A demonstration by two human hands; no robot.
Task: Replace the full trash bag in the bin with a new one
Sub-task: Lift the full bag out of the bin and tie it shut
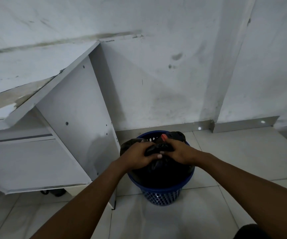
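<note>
Black trash bag [158, 171] sat inside a round blue perforated bin [162, 195] that stood on the pale tiled floor [234, 169], close to the grey baseboard [173, 127] of a scuffed white wall [173, 66]. The bag's loose upper plastic was gathered into a bunch above the middle of the bin. Both hands were clenched on that bunch: the left hand [136, 156] gripped it from the left side, thumb pressed against the plastic, and the right hand [177, 150] gripped it from the right, the two hands nearly touching at the thumbs. Both forearms reached in from the lower edge of the view. Just behind the right hand's fingers, something small and red [164, 137] showed at the top of the bag; what it was could not be told. The bag's rim still lay over part of the bin's far edge. A white cabinet [67, 135] stood just beside the bin on its left, its side panel facing the bin.
</note>
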